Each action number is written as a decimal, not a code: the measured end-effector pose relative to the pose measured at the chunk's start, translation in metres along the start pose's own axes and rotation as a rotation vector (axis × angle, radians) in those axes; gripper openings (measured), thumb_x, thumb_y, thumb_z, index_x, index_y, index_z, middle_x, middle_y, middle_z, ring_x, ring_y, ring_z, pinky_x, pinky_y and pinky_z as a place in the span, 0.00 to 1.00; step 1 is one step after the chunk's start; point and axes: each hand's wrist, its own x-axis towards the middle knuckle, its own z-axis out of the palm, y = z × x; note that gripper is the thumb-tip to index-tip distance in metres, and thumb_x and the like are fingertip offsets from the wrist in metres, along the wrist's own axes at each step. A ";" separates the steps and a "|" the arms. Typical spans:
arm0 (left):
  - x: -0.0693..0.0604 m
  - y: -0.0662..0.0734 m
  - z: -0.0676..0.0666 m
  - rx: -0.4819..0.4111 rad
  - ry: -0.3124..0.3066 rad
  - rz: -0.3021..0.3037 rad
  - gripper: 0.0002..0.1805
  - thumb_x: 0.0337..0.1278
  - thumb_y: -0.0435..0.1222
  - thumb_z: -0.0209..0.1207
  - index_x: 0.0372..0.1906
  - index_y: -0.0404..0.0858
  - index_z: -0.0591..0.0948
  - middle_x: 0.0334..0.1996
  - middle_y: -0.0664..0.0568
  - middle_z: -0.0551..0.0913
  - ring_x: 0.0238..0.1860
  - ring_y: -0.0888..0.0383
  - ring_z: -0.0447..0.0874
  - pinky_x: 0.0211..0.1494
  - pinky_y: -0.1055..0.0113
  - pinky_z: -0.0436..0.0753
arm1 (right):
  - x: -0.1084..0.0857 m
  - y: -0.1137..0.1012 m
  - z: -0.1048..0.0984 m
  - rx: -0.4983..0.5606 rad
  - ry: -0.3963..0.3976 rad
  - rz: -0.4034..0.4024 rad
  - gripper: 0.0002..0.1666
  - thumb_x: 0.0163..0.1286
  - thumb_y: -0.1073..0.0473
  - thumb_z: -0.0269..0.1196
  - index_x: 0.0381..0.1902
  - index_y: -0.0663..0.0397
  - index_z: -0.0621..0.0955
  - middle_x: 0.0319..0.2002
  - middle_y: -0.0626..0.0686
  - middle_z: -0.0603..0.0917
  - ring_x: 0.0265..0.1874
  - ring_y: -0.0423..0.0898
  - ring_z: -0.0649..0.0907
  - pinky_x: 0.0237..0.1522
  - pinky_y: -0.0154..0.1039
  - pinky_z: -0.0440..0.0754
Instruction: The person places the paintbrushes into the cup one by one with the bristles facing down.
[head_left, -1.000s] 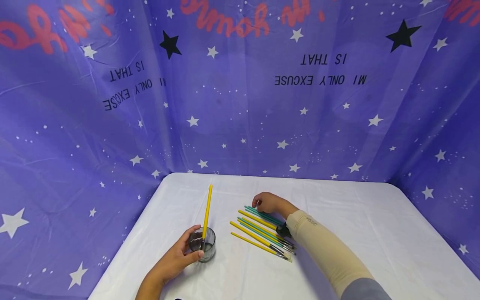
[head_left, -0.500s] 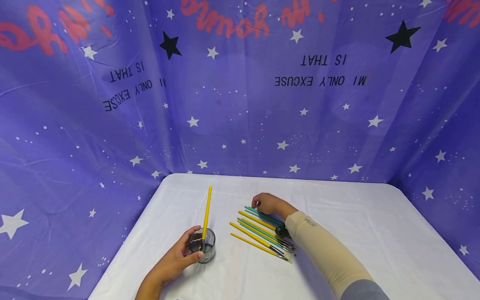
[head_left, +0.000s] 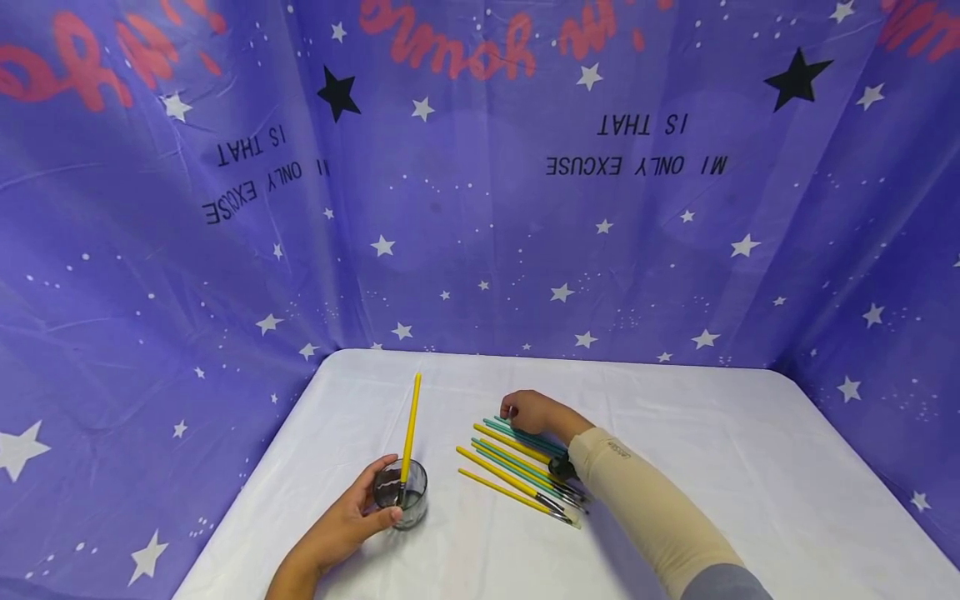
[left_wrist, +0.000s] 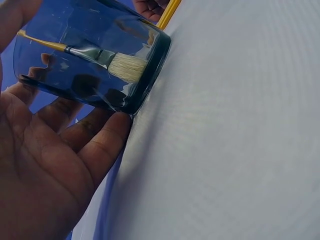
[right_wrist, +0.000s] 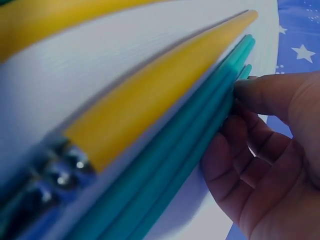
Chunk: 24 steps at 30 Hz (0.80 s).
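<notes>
From my remote station I see the left hand with thumb and fingers curled round a tinted glass tumbler; its base rests on the cloth. The grip probably steadies it, since one long yellow-handled paintbrush stands inside, bristles down, leaning on the rim, and could make so short a vessel tippy.

The right hand has its thumb and fingers pinched on the handle end of an outermost teal-handled paintbrush. I judge that end the easiest to catch, as the handles lie close together. The other paintbrushes, yellow and teal, lie in a loose row beside the tumbler, handle ends far, bristles near, likely to keep the bristles clear of the fingers.

The white tablecloth has faint creases. Purple curtains enclose the table, printed with stars, reddish script and upside-down black lettering.
</notes>
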 end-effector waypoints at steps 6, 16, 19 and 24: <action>-0.001 0.001 0.002 -0.020 0.005 -0.034 0.42 0.66 0.32 0.61 0.77 0.36 0.51 0.68 0.31 0.65 0.67 0.36 0.67 0.59 0.73 0.71 | -0.005 -0.003 -0.008 0.035 0.022 -0.034 0.11 0.68 0.73 0.58 0.44 0.57 0.81 0.39 0.51 0.81 0.37 0.46 0.77 0.45 0.45 0.77; 0.000 0.002 0.002 -0.017 0.017 -0.038 0.42 0.66 0.32 0.61 0.77 0.36 0.52 0.68 0.31 0.65 0.67 0.36 0.67 0.58 0.73 0.72 | -0.015 -0.021 -0.028 0.141 0.171 -0.115 0.08 0.72 0.67 0.57 0.46 0.56 0.80 0.37 0.49 0.80 0.33 0.44 0.78 0.36 0.39 0.79; 0.000 0.002 0.002 -0.018 0.018 -0.041 0.42 0.66 0.32 0.61 0.77 0.37 0.52 0.68 0.31 0.65 0.67 0.36 0.66 0.58 0.73 0.72 | -0.019 -0.027 -0.029 0.265 0.209 -0.127 0.08 0.73 0.67 0.56 0.47 0.58 0.79 0.36 0.51 0.79 0.29 0.45 0.78 0.33 0.41 0.80; 0.000 0.003 0.002 -0.024 0.015 -0.037 0.42 0.66 0.32 0.61 0.77 0.36 0.52 0.68 0.31 0.65 0.67 0.36 0.66 0.59 0.73 0.71 | -0.027 -0.043 -0.027 0.475 0.304 -0.123 0.08 0.75 0.66 0.56 0.49 0.60 0.78 0.38 0.54 0.78 0.32 0.47 0.79 0.34 0.46 0.83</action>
